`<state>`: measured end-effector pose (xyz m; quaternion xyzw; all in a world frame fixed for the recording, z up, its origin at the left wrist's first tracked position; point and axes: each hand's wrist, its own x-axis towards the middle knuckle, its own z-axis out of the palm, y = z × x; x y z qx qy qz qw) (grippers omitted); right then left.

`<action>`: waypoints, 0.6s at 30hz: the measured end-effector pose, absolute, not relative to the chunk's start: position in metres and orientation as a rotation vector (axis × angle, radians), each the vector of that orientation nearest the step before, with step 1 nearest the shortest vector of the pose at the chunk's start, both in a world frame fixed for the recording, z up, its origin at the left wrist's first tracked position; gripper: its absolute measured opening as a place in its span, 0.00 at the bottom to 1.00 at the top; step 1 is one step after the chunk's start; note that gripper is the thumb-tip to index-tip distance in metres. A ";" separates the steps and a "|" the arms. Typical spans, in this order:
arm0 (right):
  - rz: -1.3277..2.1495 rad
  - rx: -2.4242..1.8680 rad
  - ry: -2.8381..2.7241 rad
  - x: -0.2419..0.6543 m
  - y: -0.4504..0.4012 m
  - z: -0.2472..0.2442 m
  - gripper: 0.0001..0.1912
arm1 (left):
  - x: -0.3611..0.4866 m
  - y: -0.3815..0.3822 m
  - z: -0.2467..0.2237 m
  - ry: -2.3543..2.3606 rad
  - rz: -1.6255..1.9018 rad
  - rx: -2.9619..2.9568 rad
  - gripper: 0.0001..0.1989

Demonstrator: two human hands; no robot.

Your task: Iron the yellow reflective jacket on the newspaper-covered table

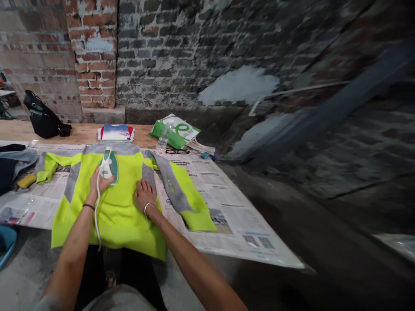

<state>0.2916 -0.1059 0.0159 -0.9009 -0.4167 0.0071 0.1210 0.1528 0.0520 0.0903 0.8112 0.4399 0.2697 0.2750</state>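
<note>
A neon yellow and grey sweatshirt (126, 203) lies spread on the table, its hem hanging over the front edge. My left hand (101, 181) is closed around the handle of a white and green clothes iron (112, 166), which rests on the upper body of the sweatshirt. From the iron a white cord (96, 211) runs down along my left wrist and past the hem. My right hand (144, 195) lies flat on the grey side panel, fingers stretched, holding nothing. Beyond it, one sleeve (184, 194) angles out to the right.
Newspaper sheets (240, 229) cover the table. At the back are a black bag (45, 116), a folded cloth (116, 132), a green-white bag (178, 131), a clear bottle (164, 137) and glasses (177, 151). Dark garments (11, 166) and a yellow sponge-like piece (27, 181) lie left.
</note>
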 end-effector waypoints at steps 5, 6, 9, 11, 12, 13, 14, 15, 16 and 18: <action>0.007 -2.633 -1.219 0.291 -0.107 0.017 0.31 | 0.150 0.056 0.095 1.241 0.745 2.170 0.26; -0.001 -2.631 -1.222 0.291 -0.107 0.016 0.31 | 0.138 0.046 0.091 1.246 0.743 2.174 0.26; -0.022 -2.621 -1.226 0.292 -0.108 0.012 0.31 | 0.094 0.007 0.076 1.274 0.734 2.178 0.33; -0.033 -2.611 -1.235 0.292 -0.108 0.010 0.31 | 0.071 -0.013 0.069 1.327 0.742 2.150 0.38; -0.037 -2.609 -1.239 0.292 -0.109 0.009 0.31 | 0.065 -0.018 0.067 1.347 0.734 2.135 0.40; -0.040 -2.609 -1.241 0.292 -0.109 0.009 0.31 | 0.063 -0.017 0.068 1.358 0.722 2.124 0.40; -0.041 -2.611 -1.241 0.292 -0.109 0.010 0.31 | 0.066 -0.012 0.070 1.360 0.706 2.118 0.39; -0.041 -2.615 -1.240 0.292 -0.109 0.011 0.31 | 0.072 -0.003 0.074 1.355 0.689 2.118 0.37; -0.039 -2.619 -1.238 0.291 -0.109 0.013 0.31 | 0.082 0.010 0.079 1.345 0.678 2.122 0.33; -0.023 -2.627 -1.235 0.290 -0.109 0.018 0.30 | 0.106 0.038 0.091 1.337 0.677 2.130 0.29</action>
